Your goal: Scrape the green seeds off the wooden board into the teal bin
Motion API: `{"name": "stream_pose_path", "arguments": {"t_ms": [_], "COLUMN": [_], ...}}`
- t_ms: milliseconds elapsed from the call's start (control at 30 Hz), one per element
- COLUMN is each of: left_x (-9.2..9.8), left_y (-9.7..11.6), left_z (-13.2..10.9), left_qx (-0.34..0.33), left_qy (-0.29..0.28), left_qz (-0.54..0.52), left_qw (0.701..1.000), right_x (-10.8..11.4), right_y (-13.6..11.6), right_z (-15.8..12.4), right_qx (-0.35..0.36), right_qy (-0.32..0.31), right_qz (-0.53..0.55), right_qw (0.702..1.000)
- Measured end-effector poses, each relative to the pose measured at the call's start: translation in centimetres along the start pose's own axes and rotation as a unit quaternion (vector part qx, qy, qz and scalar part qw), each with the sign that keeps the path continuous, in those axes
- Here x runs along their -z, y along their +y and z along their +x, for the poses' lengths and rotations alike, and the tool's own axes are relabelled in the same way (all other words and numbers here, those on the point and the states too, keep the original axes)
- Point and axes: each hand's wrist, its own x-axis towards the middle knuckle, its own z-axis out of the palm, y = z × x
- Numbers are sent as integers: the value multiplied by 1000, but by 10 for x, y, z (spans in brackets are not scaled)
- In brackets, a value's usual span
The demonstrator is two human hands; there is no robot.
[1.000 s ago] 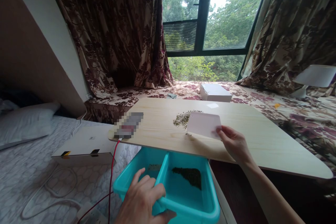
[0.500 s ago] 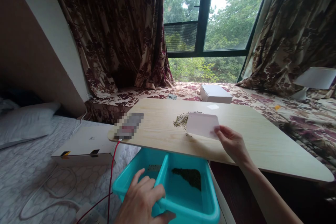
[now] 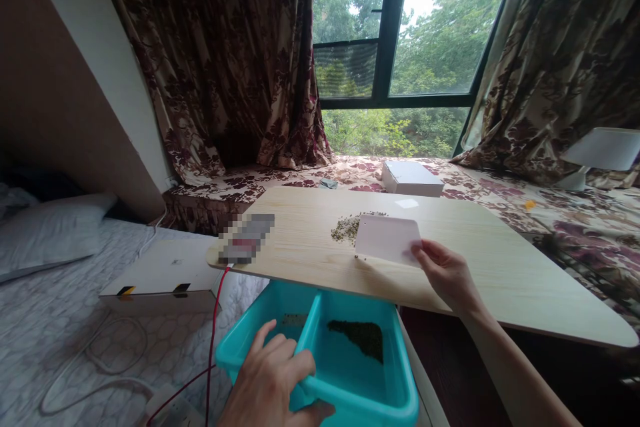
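My right hand (image 3: 447, 273) pinches the corner of a flat white plastic scraper board (image 3: 387, 238), held tilted over the tabletop. Against its left edge lies a scatter of small greenish-brown grains (image 3: 345, 229), and part of the pile is hidden behind the board. My left hand (image 3: 277, 377) grips the near side of a turquoise two-compartment bin (image 3: 407, 373) tucked under the table's front edge. In the bin's right compartment a dark heap of grains (image 3: 363, 339) has gathered; the left one shows a small pale patch with specks.
The pale wooden table (image 3: 500, 267) carries a blurred-out device (image 3: 247, 240) with a red cable (image 3: 214, 320) hanging off its front edge. A white scrap (image 3: 407, 203) lies at the back. Left, a flat white box (image 3: 165, 273) rests on the bed; another white box (image 3: 413, 177) stands on the window ledge.
Almost nothing differs. The board and my right hand sit very slightly further right, while my left hand stays on the bin.
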Motion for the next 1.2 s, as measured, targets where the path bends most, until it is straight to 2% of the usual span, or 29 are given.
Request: {"name": "stream_pose_path", "arguments": {"t_ms": [300,433,667,867,1033,1200], "left_x": [0,-2,-7,-6,-4,-2], "left_y": [0,-1,-2,-1,0,0], "left_z": [-1,-1,-3,-3,-1,-1], "left_qx": [7,8,20,21,27,42], "left_qy": [-6,8,20,12,5,-10], "left_qz": [-4,-6,-7,-4,4,5], "left_qw": [1000,1000,1000,1000,1000,999], "right_x": [6,6,13,6,6,-1], "right_y": [1,0,-1,-1,-1,2], "right_z": [3,3,-9,-14,-14,-8], "right_qx": [0,-2,-30,-41,-44,-50], "right_qy": [10,1,26,36,12,15], "right_qz": [-4,0,-3,10,18,29], "right_qw": [1000,1000,999,998,999,998]}}
